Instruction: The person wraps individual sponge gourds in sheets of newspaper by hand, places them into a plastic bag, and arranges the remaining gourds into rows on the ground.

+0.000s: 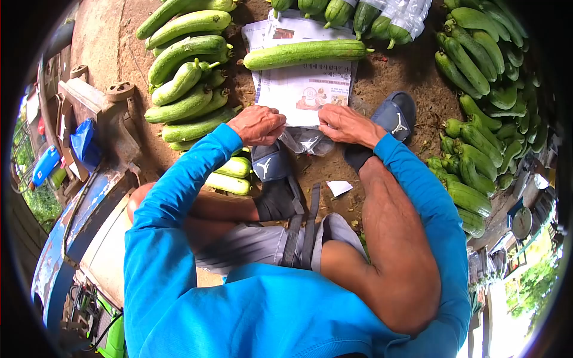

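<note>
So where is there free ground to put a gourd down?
Bare dirt lies right of the printed sheet, between it and the right gourd pile, and below the bag around the white scrap. Left of the left hand, the gourd heap crowds everything.

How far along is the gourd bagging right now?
Done: a few bagged gourds lie at the top. In hand: the left hand and right hand work a clear plastic bag at the edge of the printed paper, where one gourd lies unwrapped. Left: loose piles on the left and right.
</note>
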